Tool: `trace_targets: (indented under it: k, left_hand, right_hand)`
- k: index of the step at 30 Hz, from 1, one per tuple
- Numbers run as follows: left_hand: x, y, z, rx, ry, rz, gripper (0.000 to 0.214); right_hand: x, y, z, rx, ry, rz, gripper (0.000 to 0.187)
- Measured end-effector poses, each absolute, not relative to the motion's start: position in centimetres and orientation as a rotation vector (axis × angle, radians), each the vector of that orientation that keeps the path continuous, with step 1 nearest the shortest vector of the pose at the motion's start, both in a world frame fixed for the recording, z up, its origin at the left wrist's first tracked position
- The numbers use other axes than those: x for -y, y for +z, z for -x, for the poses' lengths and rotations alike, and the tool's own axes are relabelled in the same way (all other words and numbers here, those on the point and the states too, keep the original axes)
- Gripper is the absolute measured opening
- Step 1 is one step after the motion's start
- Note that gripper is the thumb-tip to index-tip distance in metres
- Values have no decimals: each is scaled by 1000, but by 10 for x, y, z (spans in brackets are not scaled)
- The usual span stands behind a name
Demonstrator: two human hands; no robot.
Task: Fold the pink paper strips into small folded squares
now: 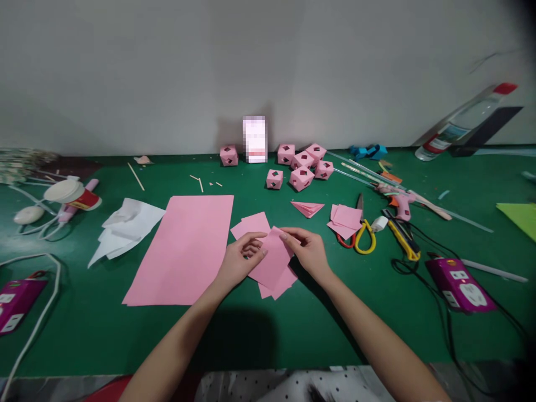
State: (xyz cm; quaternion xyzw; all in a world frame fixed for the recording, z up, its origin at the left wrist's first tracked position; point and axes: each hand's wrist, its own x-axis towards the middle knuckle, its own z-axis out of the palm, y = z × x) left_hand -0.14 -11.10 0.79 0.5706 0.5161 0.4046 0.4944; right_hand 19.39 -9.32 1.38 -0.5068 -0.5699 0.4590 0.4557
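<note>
A pink paper square [273, 262] is held up in front of me, turned so that one corner points away. My right hand [310, 251] pinches its upper right edge between thumb and fingers. My left hand [240, 257] curls at its left edge, the thumb lying against the sheet. More pink squares [256, 222] lie partly hidden beneath. To the left is a large pink sheet [184, 245]. Beyond my hands rest some folded pink triangles [309, 209] and, on the right, a small stack of pink squares [345, 220].
Several pink paper cubes [301, 177] stand at the back near a lit phone [255, 139]. Right: scissors [365, 237], a yellow cutter [402, 239], a glue gun [400, 202], a purple power strip [460, 285] and a leaning bottle [456, 129]. Left: white paper [128, 229], a cup [75, 194], cables.
</note>
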Motion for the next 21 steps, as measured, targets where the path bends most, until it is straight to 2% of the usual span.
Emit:
trace_targets:
  k: [5, 9, 14, 17, 21]
  left_hand:
    - [111, 15, 1, -1246, 1063, -1337, 38]
    - [113, 13, 0, -1283, 1030, -1355, 23]
    - [117, 15, -1, -1385, 1245, -1399, 17]
    - [118, 19, 1, -1435, 1364, -1426, 15]
    - [118, 21, 1, -1476, 1399, -1450, 15]
  right_hand:
    - [97, 14, -192, 1590, 1192, 1167, 25]
    - [103, 13, -186, 1727, 1122, 1136, 24]
    - [99, 11, -187, 1488, 1269, 1192, 33]
    - [95, 13, -190, 1309, 1427, 1161, 29]
    - [94, 16, -190, 1239, 1420, 1167, 27]
